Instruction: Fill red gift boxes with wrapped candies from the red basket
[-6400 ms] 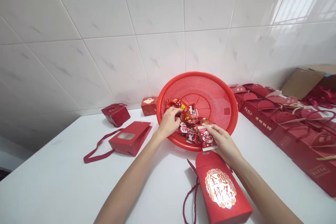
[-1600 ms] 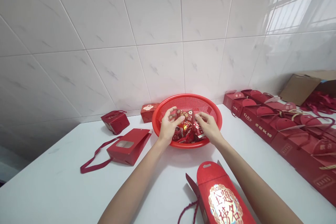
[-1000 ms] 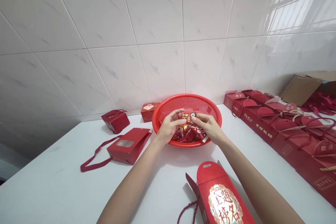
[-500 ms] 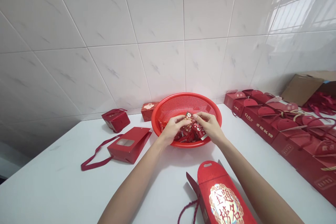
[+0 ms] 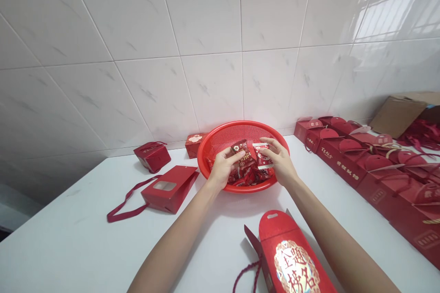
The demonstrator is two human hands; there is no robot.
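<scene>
A: L hand (image 5: 221, 169), status?
B: Fingers grasping brown-red pkt (image 5: 246, 157), over red bskt (image 5: 244, 189).
A: & R hand (image 5: 282, 162)?
B: Fingers holding red-white pkt (image 5: 263, 160), also over bskt, w/ loose pkts (image 5: 244, 180) below.
A: Red box (image 5: 280, 229)?
B: On surface (image 5: 213, 252), near side of bskt, not touching.

The person's left hand (image 5: 222, 168) and right hand (image 5: 281, 163) are bare, as are both slim, smoothly tapering forearms (image 5: 178, 233).
</scene>
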